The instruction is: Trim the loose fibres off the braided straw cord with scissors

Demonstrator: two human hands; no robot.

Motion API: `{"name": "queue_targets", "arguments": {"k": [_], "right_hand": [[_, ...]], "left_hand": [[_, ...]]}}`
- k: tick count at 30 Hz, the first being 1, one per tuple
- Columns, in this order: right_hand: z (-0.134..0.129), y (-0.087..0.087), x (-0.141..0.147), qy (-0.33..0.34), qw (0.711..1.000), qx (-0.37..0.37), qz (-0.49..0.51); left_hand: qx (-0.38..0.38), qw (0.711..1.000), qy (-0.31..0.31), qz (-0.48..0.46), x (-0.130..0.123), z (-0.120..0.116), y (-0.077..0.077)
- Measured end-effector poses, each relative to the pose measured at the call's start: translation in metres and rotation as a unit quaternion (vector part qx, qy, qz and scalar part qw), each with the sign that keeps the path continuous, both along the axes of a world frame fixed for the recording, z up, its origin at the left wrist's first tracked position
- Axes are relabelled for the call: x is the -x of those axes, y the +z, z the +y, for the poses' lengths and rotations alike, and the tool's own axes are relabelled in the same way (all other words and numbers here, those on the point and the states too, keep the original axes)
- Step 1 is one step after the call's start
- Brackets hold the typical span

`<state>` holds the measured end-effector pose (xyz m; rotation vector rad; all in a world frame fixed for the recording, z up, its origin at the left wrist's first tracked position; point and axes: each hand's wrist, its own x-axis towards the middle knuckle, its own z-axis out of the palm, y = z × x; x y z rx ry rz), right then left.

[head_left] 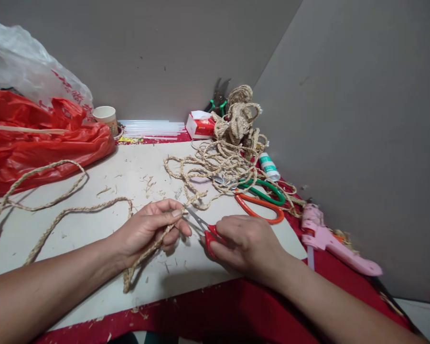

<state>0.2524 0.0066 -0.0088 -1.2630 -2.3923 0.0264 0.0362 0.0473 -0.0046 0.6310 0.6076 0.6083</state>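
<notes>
My left hand (157, 227) pinches a braided straw rope (148, 252) between thumb and fingers, near the middle of the view. The rope trails down below the hand, and more of it loops over the board at the left. In my right hand (241, 241) are small scissors with red handles (210, 239). Their blades point up and left, with the tips at the rope just beside my left fingertips. Beyond the hands lies a tangled heap of the same braided rope (232, 160).
Scissors with orange (261, 210) and green handles lie by the heap. A pink glue gun (338, 243) is at the right. Behind are glue sticks (150, 129), a paper cup (105, 117) and a tissue pack (200, 125). Red bags (39, 143) fill the left. Straw scraps dot the white board (103, 172).
</notes>
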Motion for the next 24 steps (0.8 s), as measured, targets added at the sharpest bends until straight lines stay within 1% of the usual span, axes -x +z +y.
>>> {"name": "queue_targets", "arguments": {"k": [3,6,8,12,14,18,20,22,24], "right_hand": [[0.0000,-0.0019,-0.0008,0.009,1.000,0.007,0.016],[0.0008,-0.0016,-0.0005,0.004,0.999,0.024,0.031],[0.0017,-0.0005,0.0000,0.001,0.998,0.033,0.048],[0.0031,0.0019,-0.0005,-0.001,0.994,0.068,0.083],[0.0030,0.0022,-0.0016,-0.007,0.990,0.098,0.103],[0.0019,0.0012,-0.0038,-0.023,0.972,0.185,0.146],[0.0016,0.0007,-0.0043,-0.025,0.964,0.215,0.156],[0.0013,0.0003,-0.0043,-0.026,0.960,0.233,0.156],[0.0010,0.0003,-0.0041,-0.028,0.956,0.249,0.151]], "left_hand": [[-0.004,1.000,0.002,0.015,0.0009,0.0007,0.0009],[-0.028,0.998,0.010,0.056,0.0006,0.0006,0.0034],[-0.067,0.992,0.022,0.107,-0.0003,-0.0001,0.0042],[-0.149,0.964,0.038,0.218,-0.0027,-0.0026,0.0031],[-0.165,0.958,0.040,0.233,-0.0030,-0.0032,0.0030],[-0.183,0.956,0.057,0.224,-0.0012,-0.0026,0.0054],[-0.194,0.952,0.067,0.229,0.0000,-0.0030,0.0064],[-0.217,0.941,0.076,0.247,0.0007,-0.0045,0.0059],[-0.251,0.924,0.083,0.278,0.0008,-0.0065,0.0042]]}}
